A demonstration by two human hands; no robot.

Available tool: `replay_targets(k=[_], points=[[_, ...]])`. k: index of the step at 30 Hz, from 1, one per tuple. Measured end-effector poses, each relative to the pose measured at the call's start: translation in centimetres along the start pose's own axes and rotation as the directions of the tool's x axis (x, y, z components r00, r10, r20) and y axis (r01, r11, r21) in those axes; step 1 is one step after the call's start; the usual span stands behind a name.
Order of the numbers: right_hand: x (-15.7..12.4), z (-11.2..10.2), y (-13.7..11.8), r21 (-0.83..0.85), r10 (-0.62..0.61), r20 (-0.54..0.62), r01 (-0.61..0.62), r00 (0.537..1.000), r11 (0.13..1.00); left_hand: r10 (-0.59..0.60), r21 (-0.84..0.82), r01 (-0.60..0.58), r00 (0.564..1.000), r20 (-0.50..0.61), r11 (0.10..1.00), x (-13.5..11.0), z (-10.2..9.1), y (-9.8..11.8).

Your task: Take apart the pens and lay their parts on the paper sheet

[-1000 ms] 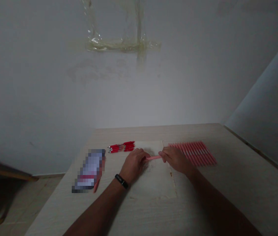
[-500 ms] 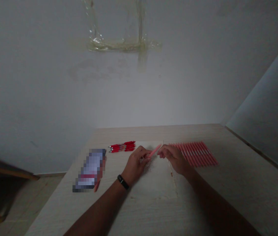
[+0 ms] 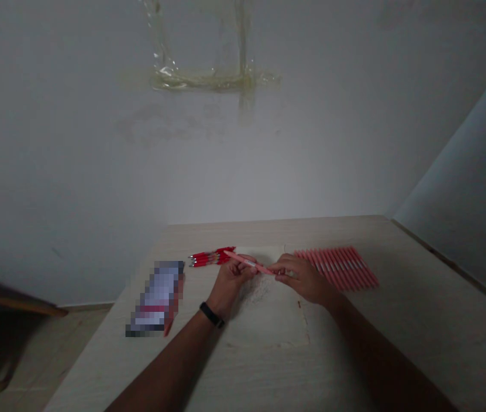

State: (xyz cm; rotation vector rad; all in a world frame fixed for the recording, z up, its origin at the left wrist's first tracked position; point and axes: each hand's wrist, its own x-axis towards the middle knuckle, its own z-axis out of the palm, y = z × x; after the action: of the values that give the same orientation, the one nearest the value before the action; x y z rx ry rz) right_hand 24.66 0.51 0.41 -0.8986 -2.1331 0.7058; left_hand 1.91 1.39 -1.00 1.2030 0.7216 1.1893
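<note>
One pink pen (image 3: 251,262) held crosswise, pinched by both the left hand (image 3: 229,283) and the right hand (image 3: 303,279), over a pale paper sheet (image 3: 268,315), a row of pink pens (image 3: 337,267) just beyond the right, a bundle of red pens (image 3: 211,258) beyond the left.

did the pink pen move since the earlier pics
Yes, the pink pen has swung left: it now slants up to the left, its tip nearly reaching the red pens, which stay put.

Likely passage over the pale sheet (image 3: 268,312), between the red pens (image 3: 206,259) and pink pens (image 3: 337,268)
</note>
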Motion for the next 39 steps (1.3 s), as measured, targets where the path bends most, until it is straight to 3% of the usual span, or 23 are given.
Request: replay_targets(k=[4,27,39], points=[[0.0,0.2,0.1,-0.003,-0.011,-0.011,0.011,1.0,1.0,-0.031,-0.011,0.031,0.999,0.037,0.999,-0.2,0.4,-0.2],[-0.1,-0.7,-0.1,-0.156,0.011,0.023,-0.008,1.0,0.988,-0.006,0.031,0.006,1.0,0.007,0.999,0.0,0.2,-0.3],[-0.1,0.5,-1.3,-0.086,0.062,-0.03,-0.065,0.998,0.994,-0.022,0.064,0.023,1.0,-0.011,0.998,-0.3,0.3,-0.5]])
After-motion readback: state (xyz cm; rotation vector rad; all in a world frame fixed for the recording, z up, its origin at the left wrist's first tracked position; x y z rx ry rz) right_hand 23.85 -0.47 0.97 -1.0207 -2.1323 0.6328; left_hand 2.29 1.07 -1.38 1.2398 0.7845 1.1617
